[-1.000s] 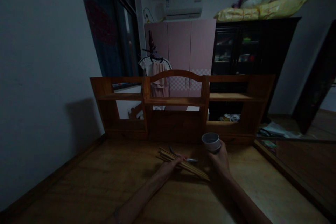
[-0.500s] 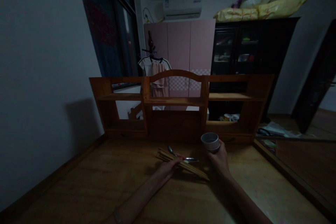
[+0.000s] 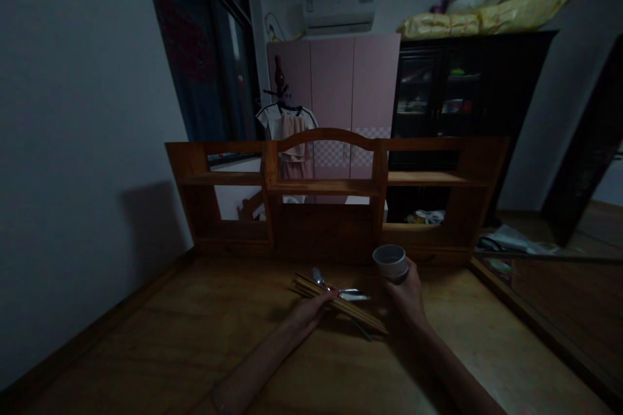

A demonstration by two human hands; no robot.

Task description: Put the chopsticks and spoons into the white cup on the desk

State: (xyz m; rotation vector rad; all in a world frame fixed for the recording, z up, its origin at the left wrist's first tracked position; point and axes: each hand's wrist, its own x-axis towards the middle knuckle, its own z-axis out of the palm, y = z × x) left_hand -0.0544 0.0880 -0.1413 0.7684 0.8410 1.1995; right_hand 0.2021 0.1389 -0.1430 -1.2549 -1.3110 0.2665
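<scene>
A bundle of wooden chopsticks [image 3: 364,318] is gripped by my left hand [image 3: 311,311], low over the desk and slanting down to the right. At the same fingers is a metal spoon [image 3: 317,276], its bowl sticking out past the chopsticks. More shiny metal cutlery [image 3: 354,296] shows right of the fingertips; its exact kind is unclear. A thin metal handle [image 3: 363,331] pokes out below the bundle. My right hand [image 3: 407,295] is wrapped around a grey cup [image 3: 390,260], held upright with its mouth visible. The fingers behind the cup are hidden.
Beneath both hands lies the wooden desktop [image 3: 185,324]. A wooden shelf unit [image 3: 324,188] runs along its far edge, and a wall [image 3: 97,162] borders the left. A raised wooden rim [image 3: 535,324] edges the right side.
The spoon's bowl has turned to show more of its face, and the metal pieces have shifted slightly. A thin handle now shows under the chopsticks. My right hand and the cup are almost still.
</scene>
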